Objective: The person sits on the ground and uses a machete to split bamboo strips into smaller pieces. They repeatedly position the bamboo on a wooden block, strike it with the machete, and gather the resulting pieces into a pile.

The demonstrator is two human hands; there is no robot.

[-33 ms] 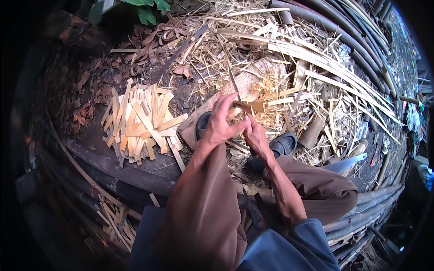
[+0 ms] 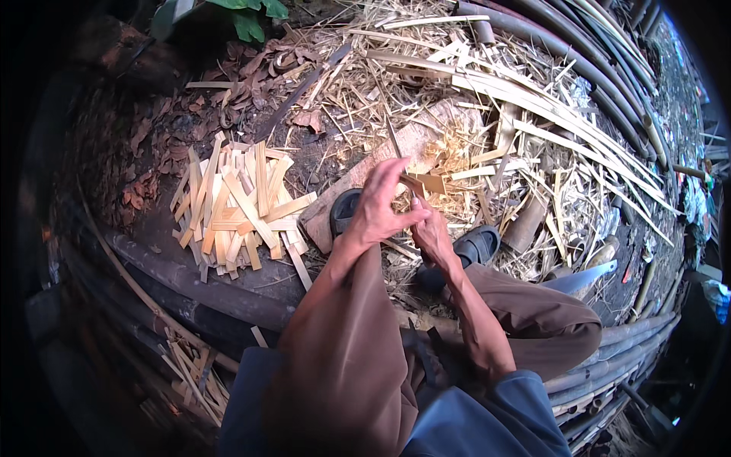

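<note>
My left hand (image 2: 378,209) is curved around a short bamboo strip (image 2: 413,183), its fingers above and its thumb reaching across to my right thumb. Just to its right, my right hand (image 2: 432,234) is closed around the lower end of a knife; its handle is hidden in the fist. The thin knife blade (image 2: 394,139) points up and away, passing behind my left fingertips. A second flat pale piece (image 2: 435,183) shows just past the blade. Both hands are over a wooden board (image 2: 362,174) strewn with yellow shavings (image 2: 449,152).
A heap of short bamboo strips (image 2: 240,206) lies left of the board. Long split strips (image 2: 548,107) and dark poles (image 2: 609,68) spread at far right. A hand saw (image 2: 582,279) rests beside my right knee. Sandals (image 2: 478,245) are on my feet; bamboo poles (image 2: 198,282) lie nearer.
My left hand has shifted slightly right, its thumb now against my right hand. The bamboo strip has tilted a little. The right hand has barely moved.
</note>
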